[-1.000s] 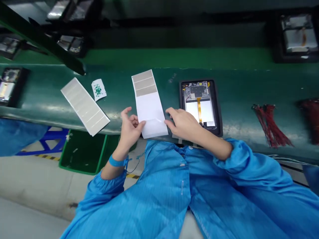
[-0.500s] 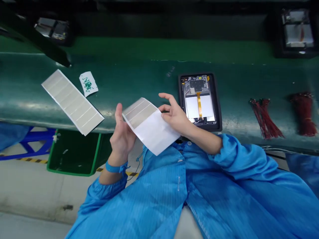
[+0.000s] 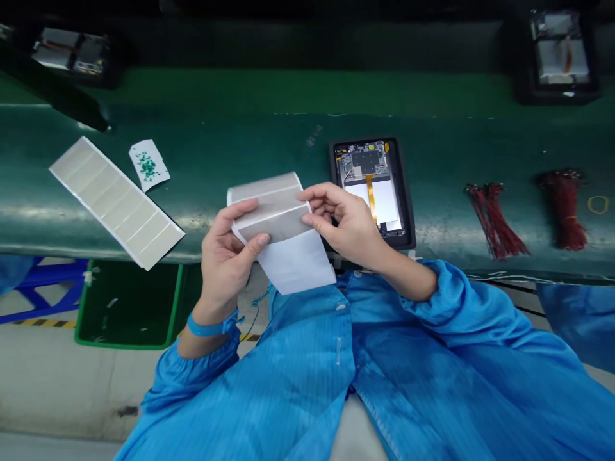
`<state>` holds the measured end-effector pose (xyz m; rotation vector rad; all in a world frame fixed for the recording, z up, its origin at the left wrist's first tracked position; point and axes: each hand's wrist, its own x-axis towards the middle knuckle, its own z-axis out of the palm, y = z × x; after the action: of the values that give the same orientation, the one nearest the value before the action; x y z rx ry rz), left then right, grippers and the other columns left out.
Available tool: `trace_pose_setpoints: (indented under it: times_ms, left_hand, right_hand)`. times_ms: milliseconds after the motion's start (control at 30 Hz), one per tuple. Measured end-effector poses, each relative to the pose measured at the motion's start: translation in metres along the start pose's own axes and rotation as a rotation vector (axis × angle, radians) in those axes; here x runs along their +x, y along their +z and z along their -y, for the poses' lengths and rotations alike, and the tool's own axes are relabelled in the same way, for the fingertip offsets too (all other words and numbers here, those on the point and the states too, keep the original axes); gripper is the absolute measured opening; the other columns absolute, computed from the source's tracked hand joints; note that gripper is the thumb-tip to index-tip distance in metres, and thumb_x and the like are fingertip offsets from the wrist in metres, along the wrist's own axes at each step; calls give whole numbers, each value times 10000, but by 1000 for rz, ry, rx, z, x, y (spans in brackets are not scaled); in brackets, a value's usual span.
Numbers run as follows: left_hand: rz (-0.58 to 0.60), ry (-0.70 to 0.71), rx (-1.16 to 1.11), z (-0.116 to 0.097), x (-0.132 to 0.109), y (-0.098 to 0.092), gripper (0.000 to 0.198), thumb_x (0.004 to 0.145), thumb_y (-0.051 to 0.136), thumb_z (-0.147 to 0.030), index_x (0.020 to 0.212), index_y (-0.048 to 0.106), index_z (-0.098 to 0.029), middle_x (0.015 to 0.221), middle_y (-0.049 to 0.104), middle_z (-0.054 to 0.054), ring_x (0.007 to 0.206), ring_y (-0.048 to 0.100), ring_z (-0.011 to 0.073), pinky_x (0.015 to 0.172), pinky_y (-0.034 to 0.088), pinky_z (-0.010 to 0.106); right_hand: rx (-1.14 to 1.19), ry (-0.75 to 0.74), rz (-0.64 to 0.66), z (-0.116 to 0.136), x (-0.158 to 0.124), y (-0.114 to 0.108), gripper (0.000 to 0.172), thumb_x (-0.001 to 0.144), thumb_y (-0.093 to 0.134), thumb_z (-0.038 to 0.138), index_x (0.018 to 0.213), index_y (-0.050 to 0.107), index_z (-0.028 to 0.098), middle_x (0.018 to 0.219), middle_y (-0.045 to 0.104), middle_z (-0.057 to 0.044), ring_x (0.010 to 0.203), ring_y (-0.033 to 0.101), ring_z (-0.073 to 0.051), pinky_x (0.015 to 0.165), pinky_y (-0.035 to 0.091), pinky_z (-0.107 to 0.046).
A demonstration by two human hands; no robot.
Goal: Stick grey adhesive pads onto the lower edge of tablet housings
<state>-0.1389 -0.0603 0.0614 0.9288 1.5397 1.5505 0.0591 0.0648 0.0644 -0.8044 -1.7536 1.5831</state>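
Between my hands is a sticker sheet (image 3: 278, 221), bent across its width, with grey rectangular labels on the upper part and bare white backing below. My left hand (image 3: 228, 253) pinches its left edge, thumb and forefinger lying over the labels. With thumb and fingertips, my right hand (image 3: 348, 221) grips the right edge at the bend. Just behind my right hand, an opened tablet-like device (image 3: 369, 163) rests in a black tray (image 3: 408, 218), showing a circuit board, white battery packs and an orange ribbon cable; my hand partly covers it.
Another label sheet (image 3: 118, 202) and a white scrap with green bits (image 3: 148, 165) lie left. Two red wire bundles (image 3: 497, 221) and a yellow rubber band (image 3: 598, 205) lie right. Further devices (image 3: 562, 57) stand at the back. A green bin (image 3: 129, 307) is below the table edge.
My left hand has gone from spread fingers to pinching the sheet's left edge. The sheet now bends at the label rows, and my right hand grips its right edge. The view has shifted slightly.
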Motion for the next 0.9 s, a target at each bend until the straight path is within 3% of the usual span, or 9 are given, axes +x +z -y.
trace_pose_setpoints:
  times_ms: [100, 167, 300, 367, 500, 633, 700, 800, 900]
  left_hand:
    - [0, -19, 20, 3, 3, 1, 557, 847, 978, -329, 1357, 766, -259, 897, 758, 20, 681, 675, 131, 570, 540, 194]
    - [19, -50, 26, 4, 5, 1, 574, 863, 963, -348, 1392, 753, -271, 788, 730, -4, 588, 618, 122, 528, 504, 204]
    - [14, -54, 67, 6, 11, 2, 358, 849, 961, -399, 1142, 854, -222, 821, 761, 27, 654, 642, 129, 537, 474, 202]
    - [-23, -25, 88, 6, 14, 4, 309, 828, 969, -430, 1014, 867, -206, 828, 770, 37, 686, 650, 134, 556, 474, 207]
    - [-103, 37, 73, 3, 18, 10, 245, 803, 982, -403, 935, 873, -227, 792, 762, 26, 680, 621, 128, 563, 446, 222]
    - [-187, 73, 78, -1, 22, 16, 143, 823, 949, -341, 888, 872, -239, 740, 729, 11, 640, 563, 118, 536, 382, 236]
    - [-214, 83, 65, -3, 25, 18, 109, 829, 928, -311, 868, 868, -229, 721, 719, 4, 619, 543, 112, 535, 369, 240]
    - [-201, 77, 33, -5, 28, 20, 94, 835, 914, -289, 864, 867, -212, 730, 728, 6, 617, 558, 108, 559, 392, 242]
    - [-195, 65, 45, -5, 29, 20, 91, 831, 917, -287, 867, 870, -217, 739, 733, 12, 622, 574, 110, 564, 404, 245]
  right_hand:
    - [-115, -66, -47, 0, 1, -3, 35, 929, 704, 257, 961, 715, 249, 1108, 618, -47, 891, 597, -177, 731, 512, -344]
    - [-142, -110, -41, 1, 2, -3, 46, 949, 673, 235, 910, 698, 241, 1082, 635, -43, 908, 602, -179, 766, 521, -345]
    - [-107, -139, -27, 2, 2, -2, 118, 1007, 623, 216, 910, 685, 243, 907, 718, 17, 845, 639, -159, 817, 522, -322]
    - [-98, -134, -52, 2, 3, -1, 150, 1037, 609, 249, 925, 707, 233, 923, 754, 19, 850, 667, -151, 818, 528, -304]
    - [-183, -209, -73, 0, 7, 0, 188, 1075, 597, 273, 1044, 758, 181, 933, 792, -1, 832, 703, -140, 777, 541, -272]
    - [-621, -508, -159, -3, 7, -3, 317, 1133, 494, 202, 1157, 808, 170, 1146, 840, -71, 999, 739, -187, 891, 563, -329]
    - [-864, -627, -207, -6, 3, -5, 380, 1139, 446, 184, 1279, 798, 212, 1321, 818, -84, 1015, 727, -206, 837, 557, -353]
    - [-1058, -681, -190, -13, -3, -10, 448, 1134, 424, 195, 1482, 698, 270, 1538, 718, -90, 958, 701, -204, 720, 533, -350]
    - [-1083, -649, -158, -19, -6, -15, 467, 1134, 426, 220, 1538, 648, 295, 1603, 668, -92, 924, 681, -201, 712, 540, -354]
